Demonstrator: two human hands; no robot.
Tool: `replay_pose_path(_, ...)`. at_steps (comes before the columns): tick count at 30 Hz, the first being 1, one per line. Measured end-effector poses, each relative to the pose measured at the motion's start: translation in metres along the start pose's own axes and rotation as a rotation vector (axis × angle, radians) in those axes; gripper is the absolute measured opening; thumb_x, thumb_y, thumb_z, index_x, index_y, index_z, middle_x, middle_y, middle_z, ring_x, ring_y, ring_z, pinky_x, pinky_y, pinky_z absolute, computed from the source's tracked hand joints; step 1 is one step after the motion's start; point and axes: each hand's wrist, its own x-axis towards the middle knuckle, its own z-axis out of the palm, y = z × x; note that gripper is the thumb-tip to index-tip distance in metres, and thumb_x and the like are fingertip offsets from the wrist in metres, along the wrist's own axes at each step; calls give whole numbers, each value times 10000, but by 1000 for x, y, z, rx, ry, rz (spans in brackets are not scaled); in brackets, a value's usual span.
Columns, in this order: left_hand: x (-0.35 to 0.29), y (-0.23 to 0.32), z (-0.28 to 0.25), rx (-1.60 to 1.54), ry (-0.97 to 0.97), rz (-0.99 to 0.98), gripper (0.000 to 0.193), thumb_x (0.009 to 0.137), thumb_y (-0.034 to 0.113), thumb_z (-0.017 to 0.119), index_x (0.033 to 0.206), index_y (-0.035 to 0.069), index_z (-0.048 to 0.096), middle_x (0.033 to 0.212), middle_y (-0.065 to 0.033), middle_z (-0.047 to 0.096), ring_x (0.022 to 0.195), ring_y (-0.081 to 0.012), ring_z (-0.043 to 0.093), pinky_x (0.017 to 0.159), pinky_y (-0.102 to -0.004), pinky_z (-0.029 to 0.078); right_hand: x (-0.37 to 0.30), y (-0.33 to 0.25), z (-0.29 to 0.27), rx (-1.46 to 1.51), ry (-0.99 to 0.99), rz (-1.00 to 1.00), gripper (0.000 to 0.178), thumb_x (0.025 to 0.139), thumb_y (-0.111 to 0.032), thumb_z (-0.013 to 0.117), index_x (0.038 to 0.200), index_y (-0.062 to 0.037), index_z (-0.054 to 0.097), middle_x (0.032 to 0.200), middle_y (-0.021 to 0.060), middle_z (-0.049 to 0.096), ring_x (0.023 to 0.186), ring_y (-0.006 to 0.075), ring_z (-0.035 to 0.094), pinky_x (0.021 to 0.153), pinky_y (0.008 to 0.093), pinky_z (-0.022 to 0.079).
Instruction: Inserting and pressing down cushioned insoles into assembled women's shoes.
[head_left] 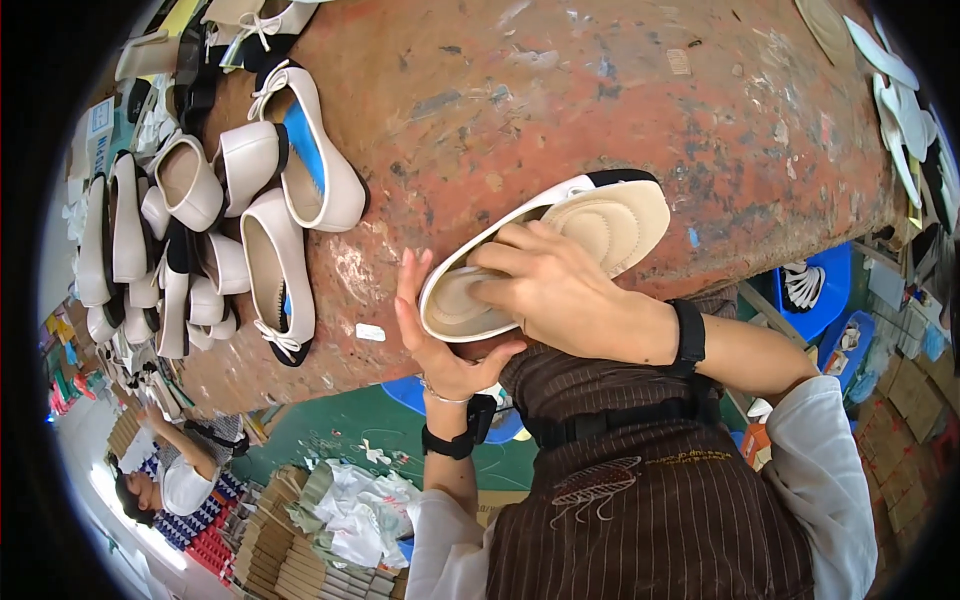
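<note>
A cream flat shoe with a black toe (432,318) lies at a slant near the table's front edge, its toe pointing to the far right. Its heel is cupped by my left hand (447,358), with the fingers up along the outer side and the thumb below. A beige cushioned insole (615,225) sits partly in the shoe, its front part resting over the toe and out past the rim. My right hand (555,292) reaches into the shoe with bent fingers on the insole's heel end; the fingertips are partly hidden.
A pair of similar flats (275,250), with blue showing inside, stands to the left beside a pile of cream shoes (190,195). White pieces (897,120) lie at the far right edge. Blue bins (822,300) stand below the table. Another person (185,480) is at the lower left.
</note>
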Motion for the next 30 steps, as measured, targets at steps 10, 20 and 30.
replay_pose_path(10,15,2,-10,49,-82,-87,550,942,442,586,1328,64,484,1531,-304,328,1343,-461,440,1071,-536,395,5,-5,12,-18,-150,-173,393,804,-187,648,1141,9,693,1337,144,615,1272,307,564,1125,379,419)
replay_pose_path(20,13,17,2,97,-17,-102,282,957,238,511,1141,30,465,1500,-311,371,1363,-458,398,1121,-523,314,-31,-14,-14,-457,-65,-73,319,710,-124,670,1008,-63,762,1221,136,675,1245,328,580,1167,479,329)
replay_pose_path(30,14,105,67,441,-413,-240,467,808,220,760,1195,1,618,1436,-201,472,982,-395,587,806,-445,540,0,-5,-92,-100,303,266,205,797,-132,720,980,-41,699,1053,124,663,866,363,663,765,407,538)
